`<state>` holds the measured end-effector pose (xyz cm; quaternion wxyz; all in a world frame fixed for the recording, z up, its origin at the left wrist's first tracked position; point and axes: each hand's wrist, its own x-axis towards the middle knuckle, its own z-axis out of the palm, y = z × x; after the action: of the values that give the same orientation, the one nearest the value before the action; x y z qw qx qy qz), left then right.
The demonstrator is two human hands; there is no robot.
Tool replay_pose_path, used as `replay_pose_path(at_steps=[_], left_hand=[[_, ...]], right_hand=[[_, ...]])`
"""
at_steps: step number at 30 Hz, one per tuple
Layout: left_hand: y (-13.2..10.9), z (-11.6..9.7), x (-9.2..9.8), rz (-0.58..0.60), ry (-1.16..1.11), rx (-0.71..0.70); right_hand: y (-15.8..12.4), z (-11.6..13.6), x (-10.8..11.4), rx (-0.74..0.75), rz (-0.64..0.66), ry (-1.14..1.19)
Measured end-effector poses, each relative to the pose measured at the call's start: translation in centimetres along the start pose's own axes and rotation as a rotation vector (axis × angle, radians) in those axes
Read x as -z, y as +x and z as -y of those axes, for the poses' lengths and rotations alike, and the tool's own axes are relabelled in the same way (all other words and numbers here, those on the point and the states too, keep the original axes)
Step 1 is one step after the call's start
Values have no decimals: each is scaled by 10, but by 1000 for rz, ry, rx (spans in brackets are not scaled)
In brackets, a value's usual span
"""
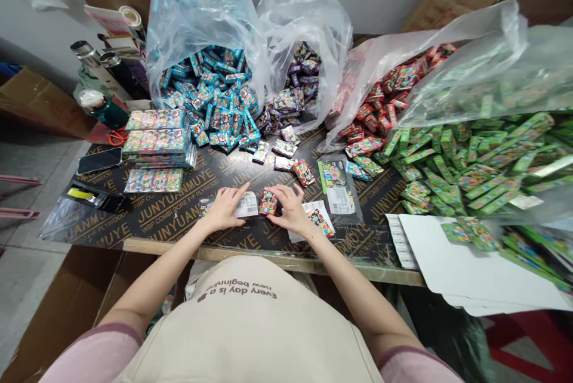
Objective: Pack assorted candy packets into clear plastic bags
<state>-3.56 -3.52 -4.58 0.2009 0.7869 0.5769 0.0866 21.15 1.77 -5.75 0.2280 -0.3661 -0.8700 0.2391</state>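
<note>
My left hand [226, 210] lies with fingers stretched over a flat printed packet [248, 204] that has a white label. Beside it, my right hand [289, 210] has thumb and fingers around a small red patterned box [268, 201] on the table. Just right of that hand, another red box [319, 222] rests on a white card. A clear sleeve with a printed card [338, 189] lies farther right. Above my hands are a loose red box [304, 172] and several purple-and-white boxes [285, 148].
Plastic bags of blue boxes [219, 96], purple boxes [307, 73], red boxes [394, 87] and green boxes [474, 156] line the back and right. At left stand stacked filled packs [154, 141], a phone [99, 160], a tape dispenser [92, 197] and orange scissors [117, 136]. White sheets [456, 258] overhang the front right.
</note>
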Motion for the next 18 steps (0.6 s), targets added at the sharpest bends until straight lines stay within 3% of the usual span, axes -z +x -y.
replay_pose_path(at_steps=[7,11,14,16,18], left_hand=[[1,-5,5,-57,-219,-99],[7,-5,1,-141,-227,-42],[13,-8,-2,-146,-208,-51],[15,-10,-4,-126,-175,-57],[14,-11,-4,-108,-132,-50]], right_hand=[[4,-2,1,21,155,243],[0,9,0,-67,-18,157],[0,11,7,-14,5,145],[2,-8,21,-47,-77,80],[2,-47,45,-248,-317,-56]])
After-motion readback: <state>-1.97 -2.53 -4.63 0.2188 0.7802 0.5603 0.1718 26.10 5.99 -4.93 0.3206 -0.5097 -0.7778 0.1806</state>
